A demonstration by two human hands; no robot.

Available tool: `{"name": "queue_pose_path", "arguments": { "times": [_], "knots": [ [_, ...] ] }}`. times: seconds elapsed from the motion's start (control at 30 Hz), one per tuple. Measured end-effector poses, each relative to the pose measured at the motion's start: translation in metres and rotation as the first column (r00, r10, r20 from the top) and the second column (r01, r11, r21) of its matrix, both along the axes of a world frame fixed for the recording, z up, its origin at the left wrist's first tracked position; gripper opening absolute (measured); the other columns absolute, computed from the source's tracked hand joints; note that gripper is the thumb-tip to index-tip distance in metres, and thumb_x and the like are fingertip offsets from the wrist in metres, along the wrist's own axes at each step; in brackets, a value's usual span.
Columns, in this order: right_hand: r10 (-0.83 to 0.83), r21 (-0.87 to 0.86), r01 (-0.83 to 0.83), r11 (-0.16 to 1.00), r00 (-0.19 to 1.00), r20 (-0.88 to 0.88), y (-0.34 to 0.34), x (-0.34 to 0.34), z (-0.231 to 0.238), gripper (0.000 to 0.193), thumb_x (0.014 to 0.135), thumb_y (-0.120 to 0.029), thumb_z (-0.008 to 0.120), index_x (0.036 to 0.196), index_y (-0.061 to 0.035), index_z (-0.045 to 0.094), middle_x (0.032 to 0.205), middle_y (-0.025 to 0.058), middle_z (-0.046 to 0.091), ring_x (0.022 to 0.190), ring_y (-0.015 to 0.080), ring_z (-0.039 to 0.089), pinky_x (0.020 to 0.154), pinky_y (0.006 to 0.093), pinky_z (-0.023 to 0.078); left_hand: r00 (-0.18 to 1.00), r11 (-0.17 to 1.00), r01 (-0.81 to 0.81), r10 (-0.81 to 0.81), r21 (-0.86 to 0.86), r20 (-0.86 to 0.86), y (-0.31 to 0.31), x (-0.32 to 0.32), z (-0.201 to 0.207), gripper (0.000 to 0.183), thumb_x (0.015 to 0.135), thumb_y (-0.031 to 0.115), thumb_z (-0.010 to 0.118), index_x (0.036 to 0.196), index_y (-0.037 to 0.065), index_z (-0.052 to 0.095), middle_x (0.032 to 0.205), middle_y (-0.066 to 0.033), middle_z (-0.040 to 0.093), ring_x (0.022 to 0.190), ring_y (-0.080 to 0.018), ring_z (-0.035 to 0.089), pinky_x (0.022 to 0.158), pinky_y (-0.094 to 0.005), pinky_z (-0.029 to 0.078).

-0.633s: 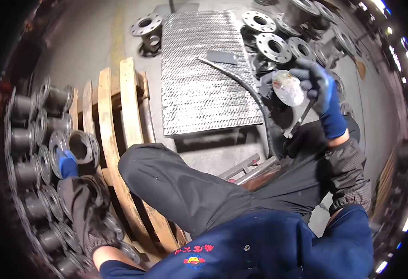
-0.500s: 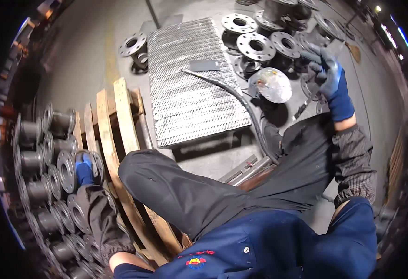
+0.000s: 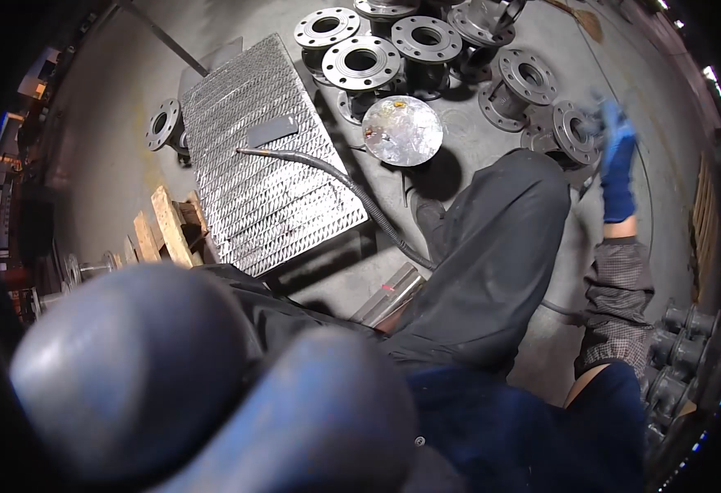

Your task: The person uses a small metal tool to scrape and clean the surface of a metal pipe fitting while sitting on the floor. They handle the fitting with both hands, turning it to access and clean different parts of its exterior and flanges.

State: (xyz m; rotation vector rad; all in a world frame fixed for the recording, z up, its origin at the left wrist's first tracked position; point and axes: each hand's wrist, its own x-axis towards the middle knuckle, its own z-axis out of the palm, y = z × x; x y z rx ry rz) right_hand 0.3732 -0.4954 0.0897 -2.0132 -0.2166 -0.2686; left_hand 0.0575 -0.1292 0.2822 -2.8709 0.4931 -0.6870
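Note:
My left hand (image 3: 212,386), in a blue-grey glove, looms at the lower left, very close and out of focus. Two thick rounded fingers show; the rest is cut off, so its grip is unclear. At the right, my right hand (image 3: 619,160) wears a blue glove and is smeared by motion. A slim tool with a dark end (image 3: 585,187) juts from it toward the lower left, seemingly in its grip. Just left of that hand is a flanged pipe piece (image 3: 575,131). I cannot tell whether the fingers touch it.
Before my legs lies a metal mesh-topped table (image 3: 278,205) bearing a grey plate (image 3: 272,131) and a cable with a torch-like end (image 3: 327,168). A round stool (image 3: 402,131) stands beside it. More flanged pipes (image 3: 360,62) stand behind; a wooden pallet (image 3: 171,226) is at left.
My left hand has left the flanged pipes at the left and come up close to the view. The view has turned rightward. My right hand has shifted right and blurred, the slim tool moving with it.

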Motion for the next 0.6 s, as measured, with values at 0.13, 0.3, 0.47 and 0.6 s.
{"name": "queue_pose_path", "arguments": {
  "times": [0.13,0.3,0.47,0.6],
  "knots": [
    [0.152,-0.108,-0.172,0.979,0.973,-0.174,-0.019,0.017,-0.189,0.029,0.096,-0.025,0.056,0.107,-0.0003,0.067,0.092,0.0086,0.071,0.07,0.0131,0.062,0.064,0.0259,0.05,0.999,1.0,0.025,-0.026,-0.015,-0.025,0.003,0.026,-0.011,0.031,0.085,0.023,0.058,0.104,0.0,0.066,0.101,-0.0191,0.069,0.1,-0.0326,0.067,0.101,-0.0526,0.044],
    [0.338,0.292,-0.202,0.935,0.759,-0.557,0.078,0.006,-0.224,0.024,0.093,-0.014,0.057,0.111,-0.0006,0.067,0.095,0.0082,0.071,0.082,0.0144,0.064,0.074,0.0277,0.052,0.999,1.0,0.016,-0.016,-0.009,-0.05,0.008,0.047,-0.013,0.033,0.086,0.025,0.057,0.105,-0.001,0.065,0.098,-0.0207,0.069,0.098,-0.0334,0.067,0.099,-0.0538,0.045],
    [0.694,0.488,-0.496,0.718,0.566,-0.445,0.16,0.016,-0.222,0.03,0.088,-0.009,0.053,0.114,0.0023,0.065,0.101,0.007,0.069,0.078,0.0096,0.063,0.071,0.0243,0.051,0.995,1.0,-0.025,0.027,0.018,-0.095,0.007,0.062,-0.009,0.036,0.088,0.028,0.057,0.107,-0.002,0.064,0.095,-0.0222,0.069,0.096,-0.0343,0.068,0.097,-0.0551,0.047],
    [0.722,0.718,-0.277,0.639,0.537,-0.435,0.179,0.026,-0.219,0.031,0.086,-0.01,0.054,0.113,0.0025,0.065,0.1,0.0054,0.068,0.073,0.0082,0.06,0.065,0.0228,0.048,0.996,0.999,-0.015,0.011,-0.034,-0.093,0.005,0.083,-0.013,0.038,0.089,0.03,0.056,0.107,-0.002,0.064,0.092,-0.0234,0.069,0.095,-0.0349,0.068,0.096,-0.056,0.048]
  ]
}}
